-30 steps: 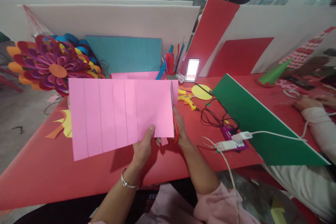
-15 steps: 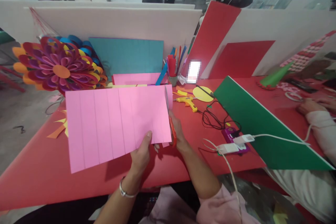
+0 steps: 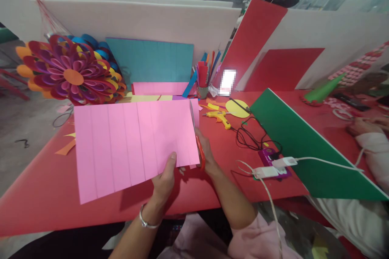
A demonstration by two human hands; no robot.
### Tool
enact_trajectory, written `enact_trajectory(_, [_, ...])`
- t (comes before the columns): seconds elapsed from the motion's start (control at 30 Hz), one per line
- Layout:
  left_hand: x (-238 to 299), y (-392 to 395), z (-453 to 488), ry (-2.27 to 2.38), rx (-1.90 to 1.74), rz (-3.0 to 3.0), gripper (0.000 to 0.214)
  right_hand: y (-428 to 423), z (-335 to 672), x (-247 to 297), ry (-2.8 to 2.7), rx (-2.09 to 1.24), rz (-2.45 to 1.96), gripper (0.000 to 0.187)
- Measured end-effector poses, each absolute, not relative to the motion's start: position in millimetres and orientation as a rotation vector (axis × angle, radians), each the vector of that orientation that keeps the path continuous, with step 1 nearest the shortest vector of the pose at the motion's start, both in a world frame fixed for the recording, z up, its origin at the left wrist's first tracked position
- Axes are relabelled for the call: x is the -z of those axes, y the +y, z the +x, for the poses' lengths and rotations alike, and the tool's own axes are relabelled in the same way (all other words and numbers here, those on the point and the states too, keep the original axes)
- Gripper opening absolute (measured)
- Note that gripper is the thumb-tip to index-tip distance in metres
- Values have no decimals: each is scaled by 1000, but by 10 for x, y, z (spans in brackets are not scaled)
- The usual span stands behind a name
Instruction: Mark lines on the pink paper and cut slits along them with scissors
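My left hand [image 3: 165, 180] pinches the lower edge of a large pink paper sheet [image 3: 130, 143] ruled with vertical lines, holding it up over the red table [image 3: 48, 194]. At the sheet's right edge my right hand [image 3: 206, 151] grips red-handled scissors [image 3: 199, 153], whose blades run up along that edge. A narrow pink strip [image 3: 196, 114] hangs partly cut off beside the blades.
A paper flower [image 3: 68, 75] stands at the back left, with teal [image 3: 152, 61] and pink sheets behind. A pen cup [image 3: 203, 81], yellow glue gun [image 3: 219, 117], cables and a power strip [image 3: 267, 170] lie to the right. A green board [image 3: 304, 141] leans there; another person's arm [image 3: 369, 141] rests at the far right.
The pink sheet has dropped a little and shifted left in my view. The scissors stay at its right edge, further along the cut.
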State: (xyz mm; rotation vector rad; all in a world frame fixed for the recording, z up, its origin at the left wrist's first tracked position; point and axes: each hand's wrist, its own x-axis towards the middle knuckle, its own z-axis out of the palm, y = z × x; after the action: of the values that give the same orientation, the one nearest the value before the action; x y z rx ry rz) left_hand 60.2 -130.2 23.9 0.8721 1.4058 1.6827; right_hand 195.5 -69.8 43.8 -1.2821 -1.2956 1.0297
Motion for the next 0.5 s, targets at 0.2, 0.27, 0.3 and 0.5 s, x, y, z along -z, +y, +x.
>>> enact_trajectory(0.2, [-245, -1302, 621, 1404, -1694, 849, 25, -728, 1944, -480, -1338, -988, -1278, 22])
enact_trajectory(0.27, [-257, -1305, 640, 1398, -1699, 818, 27, -740, 1939, -480, -1318, -1006, -1271, 21])
enact_trajectory(0.3, [-263, -1307, 650, 1396, -1705, 804, 27, -746, 1939, -481, -1310, -1019, -1272, 21])
enact_trajectory(0.5, [-264, -1324, 668, 1416, -1712, 861, 26, -727, 1977, -496, -1331, -1010, -1317, 22])
